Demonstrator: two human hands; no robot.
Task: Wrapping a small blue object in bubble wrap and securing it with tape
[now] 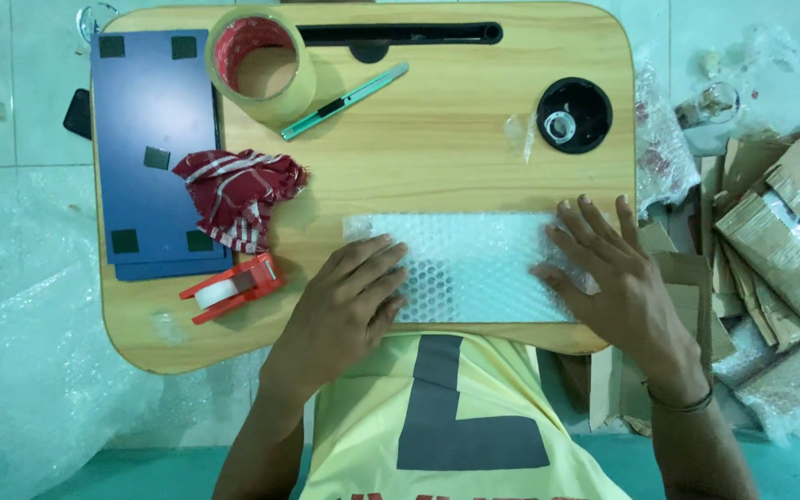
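Wooden lap tray (474,120) over a pale tiled floor, seen from above, with loose plastic sheeting at lower left of the frame and flattened cardboard (780,222) at right. Fingers first: left hand (344,310) lies flat, fingers spread slightly and closed on nothing, pressing the left end of a bubble wrap strip (469,264); right hand (618,282) likewise flat and splayed on the right end. Both palms bear down, likely to keep the springy sheet from curling and to pin it square to the tray's near edge. The wrap sits low centre of the frame, just above the person's yellow shirt; it is a clear, whitish rectangle of small round cells, long side left to right, wood showing faintly through. Outward: red tape dispenser (231,288) just left of the left hand, a crumpled red striped cloth (238,194) above it, a blue board (152,148) with dark square pads at upper left. Big tape roll (261,65) and a green cutter (344,100) stand at upper centre, within reach but apart from the wrap. Black cup recess (574,114) at upper right holds a small clear ring-like item.
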